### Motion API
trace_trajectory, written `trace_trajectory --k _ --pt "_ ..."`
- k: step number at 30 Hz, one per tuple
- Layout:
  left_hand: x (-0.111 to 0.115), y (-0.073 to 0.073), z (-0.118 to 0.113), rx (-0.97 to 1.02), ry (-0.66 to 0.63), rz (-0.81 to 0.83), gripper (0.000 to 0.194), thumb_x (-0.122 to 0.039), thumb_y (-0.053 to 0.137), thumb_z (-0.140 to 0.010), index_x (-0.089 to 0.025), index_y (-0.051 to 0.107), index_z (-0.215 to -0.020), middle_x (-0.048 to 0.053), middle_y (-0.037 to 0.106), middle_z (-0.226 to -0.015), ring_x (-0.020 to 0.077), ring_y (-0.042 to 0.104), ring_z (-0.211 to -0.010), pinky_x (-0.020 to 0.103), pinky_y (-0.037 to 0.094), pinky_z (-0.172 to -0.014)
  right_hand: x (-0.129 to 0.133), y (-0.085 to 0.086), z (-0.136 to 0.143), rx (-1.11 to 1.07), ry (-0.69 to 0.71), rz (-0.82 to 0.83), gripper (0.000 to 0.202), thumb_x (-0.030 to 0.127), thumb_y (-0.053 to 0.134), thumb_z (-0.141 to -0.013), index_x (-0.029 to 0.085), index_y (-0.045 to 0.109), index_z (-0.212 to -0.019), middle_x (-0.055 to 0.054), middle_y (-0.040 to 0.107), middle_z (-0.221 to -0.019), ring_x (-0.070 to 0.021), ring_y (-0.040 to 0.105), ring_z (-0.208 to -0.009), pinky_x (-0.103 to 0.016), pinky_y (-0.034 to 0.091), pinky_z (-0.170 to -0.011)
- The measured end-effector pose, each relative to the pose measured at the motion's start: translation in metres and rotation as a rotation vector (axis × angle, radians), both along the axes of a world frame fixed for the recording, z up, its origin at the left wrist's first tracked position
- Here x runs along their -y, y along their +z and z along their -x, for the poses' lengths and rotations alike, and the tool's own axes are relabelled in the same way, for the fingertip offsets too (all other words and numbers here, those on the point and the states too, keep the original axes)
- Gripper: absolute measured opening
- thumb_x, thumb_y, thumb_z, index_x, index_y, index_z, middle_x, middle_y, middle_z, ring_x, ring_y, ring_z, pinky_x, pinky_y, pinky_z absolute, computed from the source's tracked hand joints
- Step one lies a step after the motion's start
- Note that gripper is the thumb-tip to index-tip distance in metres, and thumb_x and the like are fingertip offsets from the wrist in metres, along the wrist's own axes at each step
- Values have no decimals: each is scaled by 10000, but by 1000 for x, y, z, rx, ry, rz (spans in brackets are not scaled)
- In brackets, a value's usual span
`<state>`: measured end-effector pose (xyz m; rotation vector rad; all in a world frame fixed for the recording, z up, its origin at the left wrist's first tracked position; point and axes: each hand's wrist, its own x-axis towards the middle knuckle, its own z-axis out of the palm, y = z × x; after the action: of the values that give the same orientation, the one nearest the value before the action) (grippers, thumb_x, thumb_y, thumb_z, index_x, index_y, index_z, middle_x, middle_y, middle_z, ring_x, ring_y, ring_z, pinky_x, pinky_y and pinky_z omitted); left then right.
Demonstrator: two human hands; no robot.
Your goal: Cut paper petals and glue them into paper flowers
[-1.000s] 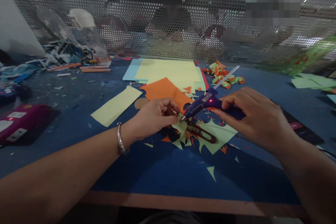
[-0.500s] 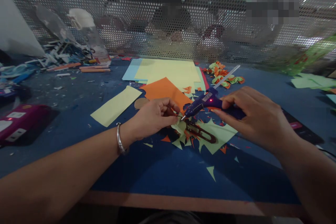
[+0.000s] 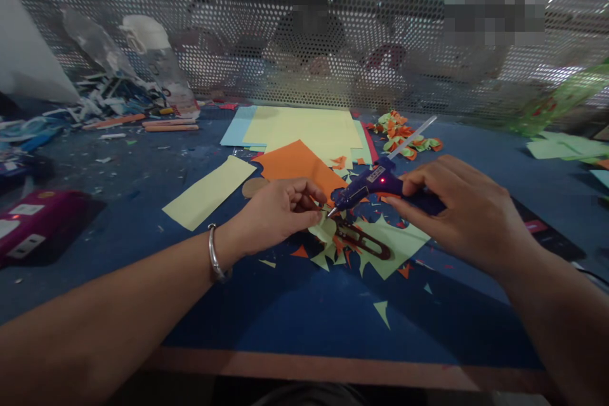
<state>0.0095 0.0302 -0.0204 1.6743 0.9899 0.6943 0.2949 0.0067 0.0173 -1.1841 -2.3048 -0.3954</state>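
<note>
My right hand [image 3: 469, 212] is wrapped round the handle of a dark blue hot glue gun [image 3: 364, 185], its red light on and a clear glue stick poking from its back. The nozzle points down-left and meets a small pale green paper piece [image 3: 323, 228]. That piece is pinched between the thumb and fingers of my left hand [image 3: 290, 206], which wears a silver bangle. Beneath lie a brown scissors handle [image 3: 368, 242], its other end hidden, and a cut-out pale green sheet [image 3: 399, 238]. An orange sheet [image 3: 299, 162] lies just behind.
Pale yellow sheets [image 3: 304, 127] are stacked at the back, beside a pile of orange and green paper flowers [image 3: 397, 130]. A yellow strip [image 3: 209, 193], a magenta power strip [image 3: 40, 222] and a bottle [image 3: 164, 66] stand left. Perforated metal [image 3: 228, 6] rises behind the table.
The hands and glue gun hold nearly the same pose. The pale green paper piece has tilted slightly under the nozzle, and the view has shifted a little.
</note>
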Motion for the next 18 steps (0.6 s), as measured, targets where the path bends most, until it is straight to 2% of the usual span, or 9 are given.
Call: trace_trajectory --k 9,18 --pt "3 7 -3 11 38 4 181 -254 719 -814 -177 654 -965 25 682 -818 145 648 -772 271 501 -706 -1 0 -1 3 16 -7 156 268 704 -898 228 555 -875 -53 633 -836 -226 615 -792 -358 464 -721" --pt "4 9 -2 35 97 -37 179 -275 737 -822 -174 676 -957 39 688 -837 148 664 -790 265 535 -716 -8 -1 -3 -65 -18 13 177 318 710 -871 228 562 -836 -44 642 -819 -213 618 -752 -341 464 -686"
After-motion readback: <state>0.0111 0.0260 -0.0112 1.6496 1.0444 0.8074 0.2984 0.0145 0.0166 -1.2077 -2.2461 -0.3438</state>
